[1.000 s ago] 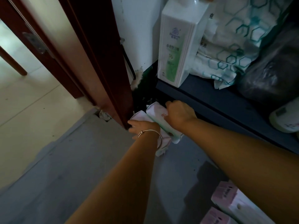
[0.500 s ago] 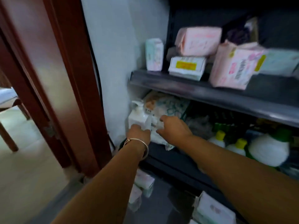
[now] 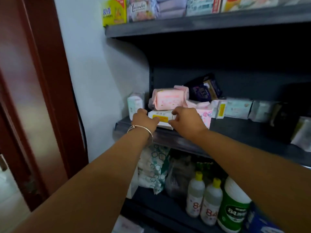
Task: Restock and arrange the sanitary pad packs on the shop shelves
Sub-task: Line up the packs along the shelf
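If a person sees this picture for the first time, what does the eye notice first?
Two bare hands, the left hand and the right hand, meet at a white box with a yellow label on the dark middle shelf. A pink soft pack lies on that box.

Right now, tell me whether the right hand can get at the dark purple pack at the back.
Probably not directly: the right hand is at the shelf front, and the pink pack and floral pack stand before the dark purple pack.
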